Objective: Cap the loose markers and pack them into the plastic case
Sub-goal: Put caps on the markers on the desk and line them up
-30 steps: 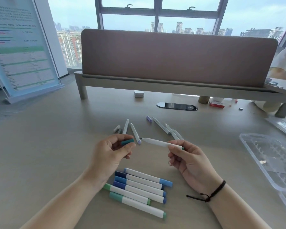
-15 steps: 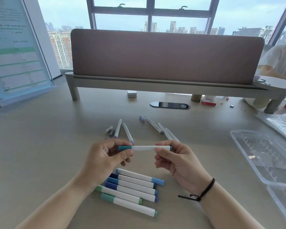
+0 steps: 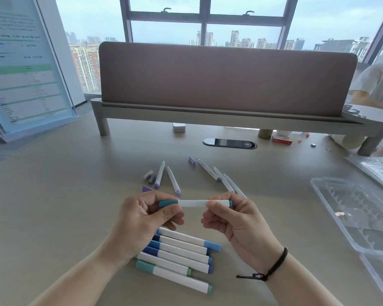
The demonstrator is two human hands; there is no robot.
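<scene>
A white marker (image 3: 195, 203) with a teal cap (image 3: 168, 203) is held level in the middle of the frame, above the desk (image 3: 64, 206). The cap end is pinched by the fingers of the left hand (image 3: 142, 219), and the other end is pinched by the fingers of the right hand (image 3: 232, 219). The cap looks pushed on, but how tight it sits cannot be told. The marker is likely light, stiff and smooth, so it may slip if held loosely. It is best held by the white middle, with a push on the cap end. Just below the hands, a row of capped markers (image 3: 179, 255) is laid side by side on the desk. Higher in the frame, uncapped markers (image 3: 170, 177) and loose caps (image 3: 148, 175) are spread out. The clear plastic case (image 3: 352, 208) is open at the right edge of the frame, well apart from the hands. It looks thin and bendy, and no markers are seen in it.
</scene>
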